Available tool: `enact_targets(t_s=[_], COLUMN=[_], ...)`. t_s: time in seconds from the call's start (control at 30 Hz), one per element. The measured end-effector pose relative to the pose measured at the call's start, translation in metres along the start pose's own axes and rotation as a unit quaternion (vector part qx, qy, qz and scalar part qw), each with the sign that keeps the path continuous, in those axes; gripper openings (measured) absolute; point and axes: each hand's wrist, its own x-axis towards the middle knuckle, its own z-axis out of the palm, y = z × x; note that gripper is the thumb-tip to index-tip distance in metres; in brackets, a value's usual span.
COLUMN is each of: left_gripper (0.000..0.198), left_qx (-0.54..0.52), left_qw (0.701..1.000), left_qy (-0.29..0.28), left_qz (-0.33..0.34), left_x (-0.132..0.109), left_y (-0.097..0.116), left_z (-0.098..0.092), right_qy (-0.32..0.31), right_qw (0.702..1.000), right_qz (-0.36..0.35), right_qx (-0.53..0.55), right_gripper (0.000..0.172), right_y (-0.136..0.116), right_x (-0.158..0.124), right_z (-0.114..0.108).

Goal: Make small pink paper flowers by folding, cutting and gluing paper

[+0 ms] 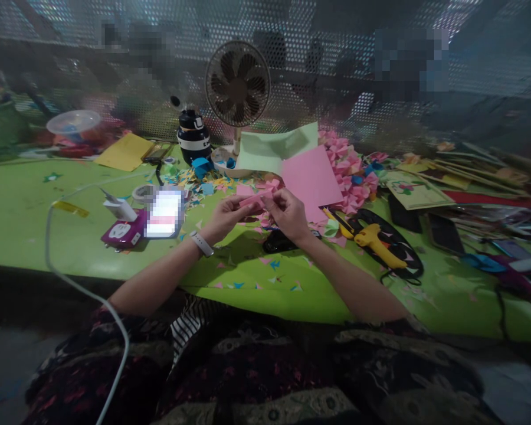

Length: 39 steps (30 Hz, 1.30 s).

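Between my two hands is a small folded piece of pink paper (255,198), held a little above the green table. My left hand (225,217) pinches its left end, a white watch on that wrist. On the right end, the fingers of my right hand (287,213) are closed, their tips partly hidden by the hand itself. Just behind my right hand lies a larger pink sheet (312,177), overlapping a pale green sheet (277,147). A dark object (279,241) rests under my right hand, partly covered.
A heap of pink paper pieces (343,171) lies at back right. Nearer are a yellow glue gun (380,245) and cutter (338,223). A lit phone (163,213) leans by a purple box (123,233) at left. Behind stand a fan (238,84) and dark bottle (193,139).
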Motion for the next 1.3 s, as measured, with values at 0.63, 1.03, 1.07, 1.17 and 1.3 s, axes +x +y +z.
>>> enact_targets(t_s=[0.63,1.03,1.07,1.17,1.3], left_gripper=[0.049,0.045,0.045,0.044,0.045], left_qx=[0.045,0.008,0.002,-0.005,-0.004], left_qw=[0.999,1.0,1.0,1.0,1.0], left_qy=[-0.018,-0.029,-0.028,-0.025,-0.026], left_qz=[0.005,-0.007,-0.009,-0.01,-0.005], left_x=[0.0004,0.0012,0.0015,0.0025,0.0033], left_y=[0.0054,0.0043,0.0042,0.0034,0.0033], left_z=[-0.0016,-0.0022,-0.0022,-0.002,-0.0022], right_qy=[-0.02,-0.101,-0.101,-0.092,-0.111], right_qw=[0.996,0.995,0.995,0.995,0.993], right_qz=[-0.06,-0.011,-0.012,-0.015,-0.007], right_qx=[-0.057,-0.01,-0.008,-0.019,-0.028], right_gripper=[0.046,0.045,0.046,0.047,0.049], right_y=[-0.0052,0.0022,0.002,0.0009,0.0001], right_x=[0.0029,0.007,0.007,0.0077,0.0096], right_z=[-0.003,-0.0052,-0.0051,-0.0057,-0.0086])
